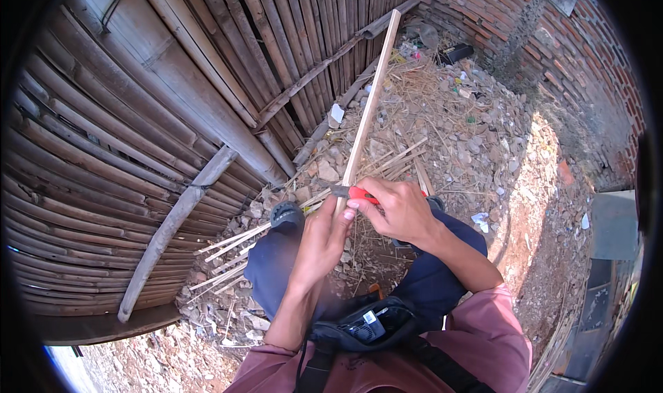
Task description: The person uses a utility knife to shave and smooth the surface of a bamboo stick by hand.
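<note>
A long, pale wooden strip (pixel 369 110) rises away from me, its far end tilted a little to the right. Around its near end, the fingers of my left hand (pixel 322 234) are closed, with the thumb along the side. My right hand (pixel 397 206) grips a red-handled tool (pixel 362 195) from the right. The tool's short grey metal end lies across the strip just above my left thumb. Whether it is a knife or another tool I cannot make out. Both hands are close together, between my knees.
Several cut strips (pixel 231 241) lie on the rubble to the left, with more sticks (pixel 397 159) ahead. A bamboo wall (pixel 207 68) stands on the left and a brick wall (pixel 552 54) at the far right. A black waist bag (pixel 366 324) sits at my lap.
</note>
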Demonstrator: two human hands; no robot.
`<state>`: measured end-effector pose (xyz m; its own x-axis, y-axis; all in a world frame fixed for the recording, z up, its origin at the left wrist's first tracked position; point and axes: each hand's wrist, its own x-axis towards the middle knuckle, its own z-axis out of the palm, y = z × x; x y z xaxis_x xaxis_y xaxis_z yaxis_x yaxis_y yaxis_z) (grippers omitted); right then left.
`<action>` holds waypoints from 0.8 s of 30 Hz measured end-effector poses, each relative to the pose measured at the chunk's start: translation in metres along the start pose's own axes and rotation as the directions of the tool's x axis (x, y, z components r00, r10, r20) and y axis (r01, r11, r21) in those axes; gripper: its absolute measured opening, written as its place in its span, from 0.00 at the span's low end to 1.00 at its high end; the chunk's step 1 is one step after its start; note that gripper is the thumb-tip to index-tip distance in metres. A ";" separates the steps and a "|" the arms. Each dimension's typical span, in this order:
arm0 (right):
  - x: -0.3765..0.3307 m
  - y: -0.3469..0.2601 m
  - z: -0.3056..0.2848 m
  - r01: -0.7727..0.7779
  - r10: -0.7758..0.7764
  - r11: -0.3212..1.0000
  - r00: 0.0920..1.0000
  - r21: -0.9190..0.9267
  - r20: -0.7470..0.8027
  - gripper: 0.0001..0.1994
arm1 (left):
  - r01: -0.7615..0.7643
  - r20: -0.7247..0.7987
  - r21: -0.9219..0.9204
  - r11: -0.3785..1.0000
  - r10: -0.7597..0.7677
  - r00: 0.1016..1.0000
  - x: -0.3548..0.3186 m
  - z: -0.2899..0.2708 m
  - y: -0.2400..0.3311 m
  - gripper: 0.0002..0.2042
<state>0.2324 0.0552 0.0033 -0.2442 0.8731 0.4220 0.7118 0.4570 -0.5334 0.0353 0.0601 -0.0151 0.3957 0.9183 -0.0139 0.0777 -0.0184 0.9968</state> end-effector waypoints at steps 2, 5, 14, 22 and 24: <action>0.000 0.000 0.001 0.000 0.000 1.000 1.000 0.005 -0.006 0.13 | 0.010 0.004 0.042 0.999 -0.010 1.000 -0.001 -0.002 -0.001 0.10; 0.001 0.000 -0.001 0.006 -0.006 1.000 0.999 -0.011 0.045 0.13 | -0.024 -0.017 0.082 0.996 0.026 1.000 -0.001 -0.002 -0.005 0.11; 0.000 -0.008 0.006 -0.017 0.015 0.995 1.000 -0.093 -0.021 0.12 | -0.023 -0.119 0.194 0.981 0.047 0.992 0.001 0.003 -0.007 0.11; 0.001 -0.017 0.007 -0.090 0.083 0.988 0.995 -0.122 -0.062 0.11 | -0.051 -0.206 0.256 0.965 0.106 0.973 0.002 0.007 -0.004 0.12; 0.002 -0.015 0.007 -0.076 0.072 0.992 0.997 -0.104 -0.039 0.11 | -0.079 -0.214 0.266 0.961 0.139 0.967 0.003 0.008 -0.007 0.12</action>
<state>0.2167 0.0514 0.0072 -0.1659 0.8964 0.4110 0.7931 0.3690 -0.4846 0.0433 0.0599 -0.0224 0.1975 0.9700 0.1420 0.2864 -0.1956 0.9379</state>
